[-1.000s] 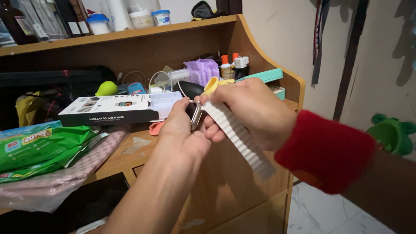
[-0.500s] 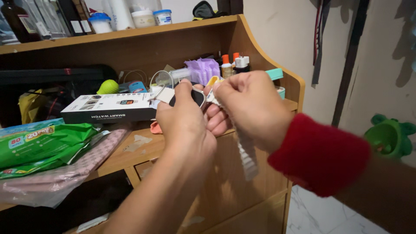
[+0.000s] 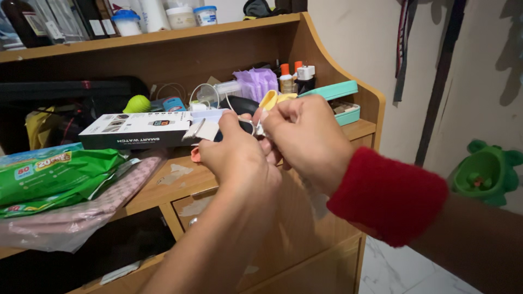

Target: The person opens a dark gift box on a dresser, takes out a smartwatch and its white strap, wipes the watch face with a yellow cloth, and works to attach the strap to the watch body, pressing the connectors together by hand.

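Note:
My left hand [image 3: 235, 158] and my right hand [image 3: 305, 136] meet in front of a wooden desk [image 3: 163, 179]. Together they pinch a small watch with a white strap [image 3: 199, 130]. One flat end of the strap sticks out to the left of my left hand. A small shiny metal part [image 3: 252, 126] shows between the fingertips of both hands. The watch body is hidden behind my fingers. A red wristband [image 3: 387, 196] sits on my right wrist.
On the desk lie a long black-and-white box [image 3: 136, 129], a green packet [image 3: 49, 174], a pink plastic bag [image 3: 71, 215], a green ball [image 3: 137, 103] and a teal case [image 3: 338, 103]. Jars stand on the top shelf [image 3: 163, 35]. A green toy [image 3: 487, 171] sits at the right.
The strap that hung down under my right hand is no longer seen there. Both hands have closed together and shifted slightly left, and a strap end now pokes out past my left hand.

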